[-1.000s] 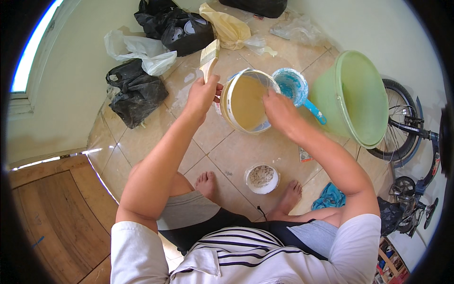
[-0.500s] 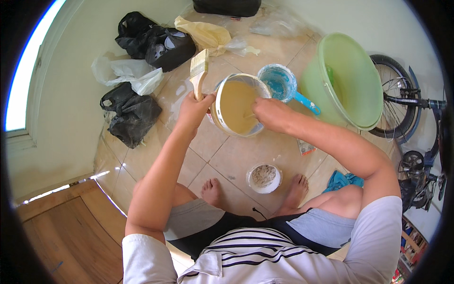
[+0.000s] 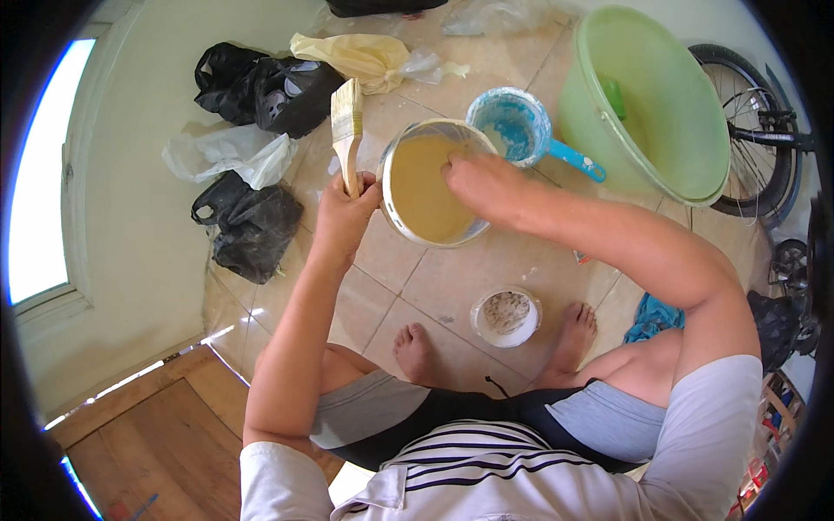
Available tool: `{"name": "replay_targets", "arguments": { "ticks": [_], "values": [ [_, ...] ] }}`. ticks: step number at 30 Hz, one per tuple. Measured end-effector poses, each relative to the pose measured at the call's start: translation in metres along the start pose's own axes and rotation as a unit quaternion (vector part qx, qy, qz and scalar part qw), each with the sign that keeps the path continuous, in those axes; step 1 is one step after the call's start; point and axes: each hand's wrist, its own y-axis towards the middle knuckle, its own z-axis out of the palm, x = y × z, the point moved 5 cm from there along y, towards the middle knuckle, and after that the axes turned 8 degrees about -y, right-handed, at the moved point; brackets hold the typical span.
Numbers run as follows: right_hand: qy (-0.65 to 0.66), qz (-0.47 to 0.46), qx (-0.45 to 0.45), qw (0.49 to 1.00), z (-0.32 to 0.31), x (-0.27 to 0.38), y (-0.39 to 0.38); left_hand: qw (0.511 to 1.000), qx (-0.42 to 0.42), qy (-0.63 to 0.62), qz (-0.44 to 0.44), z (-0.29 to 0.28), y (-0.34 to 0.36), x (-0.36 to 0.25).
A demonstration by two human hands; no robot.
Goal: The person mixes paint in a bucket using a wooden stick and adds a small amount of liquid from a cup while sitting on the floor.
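My left hand (image 3: 346,213) is closed round the wooden handle of a wide paintbrush (image 3: 347,122), its pale bristles pointing up and away. The same hand is against the left side of a white bucket (image 3: 388,208) of yellowish-tan liquid (image 3: 426,195), which tilts toward me. My right hand (image 3: 478,181) reaches over the bucket's right rim with its fingers curled above the liquid. Whatever those fingers grip is hidden. Just beyond the bucket sits a blue dipper (image 3: 512,126) with paint-smeared walls, its handle toward the right.
A large green tub (image 3: 647,113) stands at the right, beside a bicycle wheel (image 3: 738,130). Between my feet is a small white tub (image 3: 506,317) with greyish lumps. Black bags (image 3: 256,226), a white bag (image 3: 234,156) and a yellowish bag (image 3: 360,59) lie at the far left.
My right hand has moved left and farther in over the liquid. My left hand still holds the paintbrush at the bucket's side. The whole view has shifted a little.
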Motion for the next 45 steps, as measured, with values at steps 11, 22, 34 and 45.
{"name": "replay_targets", "arguments": {
  "ticks": [11,22,34,45],
  "values": [
    [-0.106,0.016,0.037,0.994,0.008,-0.018,-0.016,0.999,0.022,0.026,0.034,0.015,-0.007,-0.010],
    [0.069,0.030,-0.066,0.995,0.026,-0.010,0.010,0.998,0.035,0.028,0.035,0.019,-0.013,-0.010],
    [0.024,-0.035,-0.072,0.996,0.022,-0.010,0.002,0.998,0.038,0.052,0.022,0.014,-0.010,-0.011],
    [-0.117,-0.006,-0.011,0.993,0.005,-0.012,-0.011,0.998,0.038,0.055,0.019,0.014,-0.011,-0.012]
  ]
}}
